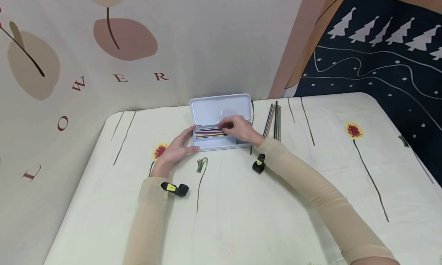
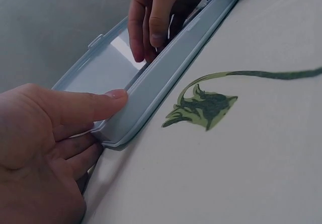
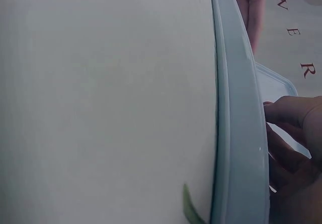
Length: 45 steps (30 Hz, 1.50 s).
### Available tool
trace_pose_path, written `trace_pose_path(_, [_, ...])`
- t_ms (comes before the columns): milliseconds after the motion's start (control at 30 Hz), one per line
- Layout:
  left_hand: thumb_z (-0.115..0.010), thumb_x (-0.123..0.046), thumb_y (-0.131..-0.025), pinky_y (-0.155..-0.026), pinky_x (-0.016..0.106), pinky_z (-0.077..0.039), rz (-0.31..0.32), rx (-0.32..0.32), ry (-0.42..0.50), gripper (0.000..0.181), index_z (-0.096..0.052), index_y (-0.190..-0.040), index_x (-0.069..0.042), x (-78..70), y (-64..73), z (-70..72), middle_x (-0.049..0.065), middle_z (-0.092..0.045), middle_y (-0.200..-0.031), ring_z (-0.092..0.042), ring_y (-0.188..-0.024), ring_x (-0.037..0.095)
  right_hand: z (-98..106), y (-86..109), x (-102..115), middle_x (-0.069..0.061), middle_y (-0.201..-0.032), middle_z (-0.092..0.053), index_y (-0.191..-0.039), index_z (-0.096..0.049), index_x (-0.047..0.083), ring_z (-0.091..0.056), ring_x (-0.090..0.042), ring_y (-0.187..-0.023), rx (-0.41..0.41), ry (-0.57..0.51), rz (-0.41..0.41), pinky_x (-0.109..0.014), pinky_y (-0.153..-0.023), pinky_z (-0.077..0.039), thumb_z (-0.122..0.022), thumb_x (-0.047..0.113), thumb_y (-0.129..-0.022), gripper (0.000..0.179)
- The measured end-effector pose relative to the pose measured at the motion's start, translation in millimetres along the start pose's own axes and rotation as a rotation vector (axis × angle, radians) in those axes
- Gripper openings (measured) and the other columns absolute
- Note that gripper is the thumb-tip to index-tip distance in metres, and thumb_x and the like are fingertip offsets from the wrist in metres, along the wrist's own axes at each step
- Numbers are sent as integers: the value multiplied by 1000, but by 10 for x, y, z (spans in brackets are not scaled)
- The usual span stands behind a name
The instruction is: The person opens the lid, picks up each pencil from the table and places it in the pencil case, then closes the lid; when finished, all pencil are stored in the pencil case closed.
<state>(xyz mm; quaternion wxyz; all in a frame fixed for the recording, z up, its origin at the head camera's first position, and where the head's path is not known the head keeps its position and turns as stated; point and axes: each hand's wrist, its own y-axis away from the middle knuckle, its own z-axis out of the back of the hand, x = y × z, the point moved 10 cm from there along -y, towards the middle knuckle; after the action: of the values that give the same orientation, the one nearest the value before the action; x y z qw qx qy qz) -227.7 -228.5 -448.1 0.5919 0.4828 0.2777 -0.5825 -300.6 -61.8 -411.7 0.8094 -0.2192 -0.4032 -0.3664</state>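
Note:
A pale blue pencil case (image 1: 218, 144) lies with its lid (image 1: 221, 108) raised at the back. Several coloured pencils (image 1: 208, 133) lie lengthwise in its rear compartment. My left hand (image 1: 176, 149) grips the left end of the case; in the left wrist view its thumb (image 2: 95, 105) presses on the front rim and the other fingers lie along the end wall. My right hand (image 1: 239, 127) reaches down into the case over the right part of the pencils, fingers bent. In the left wrist view its fingertips dip behind the front wall, so I cannot tell whether they pinch a pencil.
More pencils (image 1: 276, 121) lie on the flower-printed tablecloth (image 1: 228, 211) just right of the case. A hanging cloth with printed letters (image 1: 207, 58) rises behind the table, and a dark cloth with white trees (image 1: 380, 65) hangs at the right.

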Motion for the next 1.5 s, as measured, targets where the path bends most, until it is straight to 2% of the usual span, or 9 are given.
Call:
trace_pose_path(267, [-70,-6,-85,-116,44,-3,5,-1,-2,84,-23,-154,-15,26,-12,-6,10,-19,-159,-9,-146,23,156,95,24,-16,-106,-69,-109,-70,-5,-63,-24,-98,-28,-51,25,-32,-87,-50,-62,-4,-89,21])
trace_pose_path(667, [-69,-5,-86,-116,45,-1,-3,15,21,85,-21,-155,-13,6,15,13,13,-18,-159,-8,-146,25,447,392,-134,-14,-105,-68,-108,-69,-6,-62,-23,-94,-84,-83,-19,-34,-84,-50,-63,0,-90,20])
trace_pose_path(933, [-68,-3,-86,-116,44,-2,-1,27,14,85,-20,-155,-13,8,6,-3,13,-16,-159,-6,-146,25,697,576,-315,-16,-108,-68,-110,-69,-4,-62,-26,-96,-128,-122,-81,-39,-85,-49,-62,2,-91,21])
trace_pose_path(1200, [-67,-5,-87,-116,45,-1,55,46,15,86,-17,-156,-20,28,-23,-50,6,-10,-161,0,-146,21,924,801,-525,-18,-112,-66,-113,-67,-3,-60,-28,-98,-166,-81,-183,-39,-87,-47,-62,6,-93,23])
trace_pose_path(1500, [-67,-6,-87,-116,46,-2,58,55,1,86,-17,-156,-18,9,-30,-53,7,-10,-161,0,-146,23,1093,1028,-703,-20,-113,-65,-116,-65,-4,-59,-31,-103,-202,-81,-245,-39,-89,-46,-63,7,-92,26])
